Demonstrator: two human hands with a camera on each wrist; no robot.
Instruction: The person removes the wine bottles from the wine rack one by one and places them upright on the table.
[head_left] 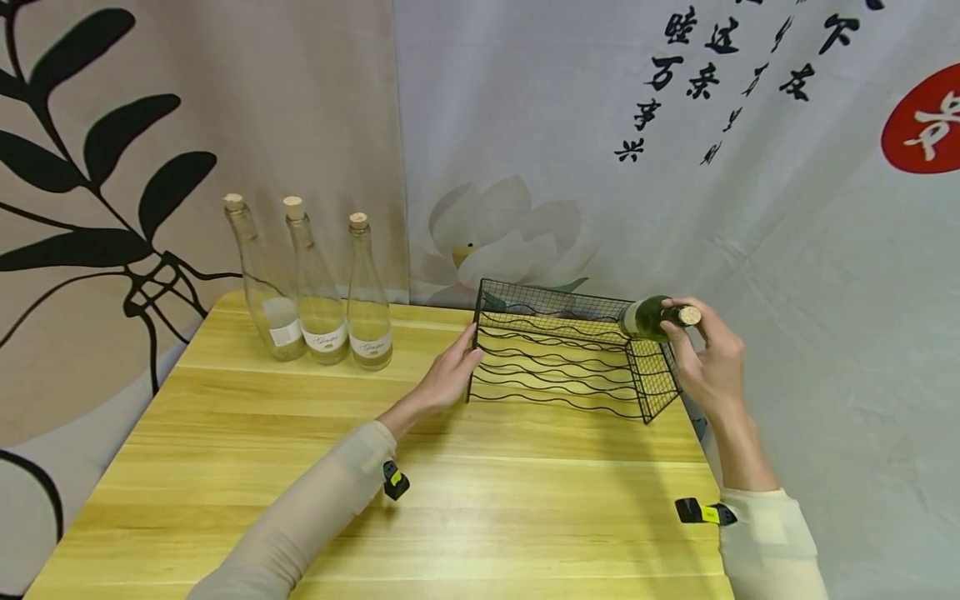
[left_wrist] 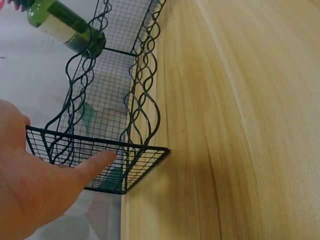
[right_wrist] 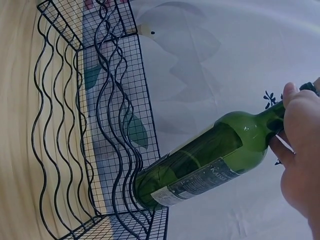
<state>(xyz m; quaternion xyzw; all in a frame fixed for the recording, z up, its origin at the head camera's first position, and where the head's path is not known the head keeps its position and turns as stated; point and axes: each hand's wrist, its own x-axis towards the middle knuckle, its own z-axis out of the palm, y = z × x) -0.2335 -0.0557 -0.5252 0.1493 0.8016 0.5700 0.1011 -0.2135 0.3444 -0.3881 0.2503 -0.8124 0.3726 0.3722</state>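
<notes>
A black wire wine rack (head_left: 555,379) with wavy rails and mesh panels stands on the table. My left hand (head_left: 448,371) holds its left end panel, the thumb (left_wrist: 97,164) lying across the mesh. At the opposite end, my right hand (head_left: 712,354) grips a green wine bottle (right_wrist: 200,162) by its neck. The corked end of this bottle points toward me, and its base lies among the upper wavy rails. A label shows along its side in the right wrist view. Part of the neck is hidden by my fingers.
Three clear corked bottles, a left one (head_left: 273,308), a middle one (head_left: 318,304) and a right one (head_left: 367,304), stand at the table's back left. A printed curtain (head_left: 510,100) hangs right behind the wooden table (head_left: 525,508). The rack sits close to the table's back right corner.
</notes>
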